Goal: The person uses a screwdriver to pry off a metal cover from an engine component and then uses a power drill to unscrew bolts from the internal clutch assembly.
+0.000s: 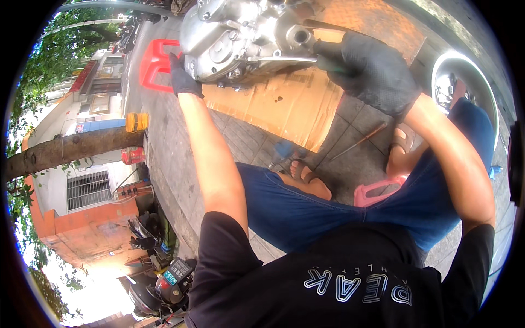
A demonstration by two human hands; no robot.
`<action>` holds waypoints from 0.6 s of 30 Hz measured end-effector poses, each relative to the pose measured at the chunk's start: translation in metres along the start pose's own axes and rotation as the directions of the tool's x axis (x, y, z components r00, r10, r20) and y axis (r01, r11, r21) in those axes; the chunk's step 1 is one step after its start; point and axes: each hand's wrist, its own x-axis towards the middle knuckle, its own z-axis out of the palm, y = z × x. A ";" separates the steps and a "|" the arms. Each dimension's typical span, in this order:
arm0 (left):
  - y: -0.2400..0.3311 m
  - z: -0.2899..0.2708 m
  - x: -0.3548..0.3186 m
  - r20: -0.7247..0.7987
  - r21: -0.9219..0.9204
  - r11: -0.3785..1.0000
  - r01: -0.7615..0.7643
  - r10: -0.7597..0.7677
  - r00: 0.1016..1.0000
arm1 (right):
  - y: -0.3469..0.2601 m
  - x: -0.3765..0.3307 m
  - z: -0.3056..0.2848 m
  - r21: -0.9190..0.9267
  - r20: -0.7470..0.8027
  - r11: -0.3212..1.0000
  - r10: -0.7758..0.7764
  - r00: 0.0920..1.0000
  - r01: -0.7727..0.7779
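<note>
Left hand (183, 76) gripping engine (240, 38) edge (arm outstretched), right hand (374, 71) fisted around screwdriver (290, 58), elbow bent

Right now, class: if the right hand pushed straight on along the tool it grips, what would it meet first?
The right hand holds a metal rod tool pointing left into the silver engine casing, so it would probably meet that casing first, though depth is unclear.

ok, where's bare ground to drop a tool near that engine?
Free: the cardboard below the engine, and paving beyond the left forearm, toward the red stool. Crowded: between the feet, where a thin rod, a blue-handled tool and a pink stool sit. Both gloved hands are on the engine.
</note>
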 end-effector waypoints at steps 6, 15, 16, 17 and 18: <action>-0.008 -0.002 0.008 -0.006 -0.048 0.999 0.007 -0.008 1.000 | 0.001 0.002 0.005 -0.005 -0.056 0.999 -0.032 0.998 0.032; -0.011 -0.005 0.010 0.062 -0.075 0.997 0.032 -0.028 0.998 | -0.002 0.012 0.005 -0.081 0.008 0.996 0.031 0.999 -0.031; -0.013 -0.005 0.010 0.058 -0.071 0.997 0.032 -0.028 0.998 | -0.002 0.013 0.005 -0.094 0.033 0.995 0.040 0.999 -0.037; -0.014 -0.006 0.010 0.055 -0.067 0.997 0.032 -0.029 0.998 | -0.001 0.011 0.007 -0.098 0.011 0.995 0.033 0.999 -0.032; -0.013 -0.007 0.012 0.053 -0.062 0.998 0.030 -0.026 0.998 | 0.000 0.010 0.009 -0.101 -0.015 0.995 0.025 1.000 -0.026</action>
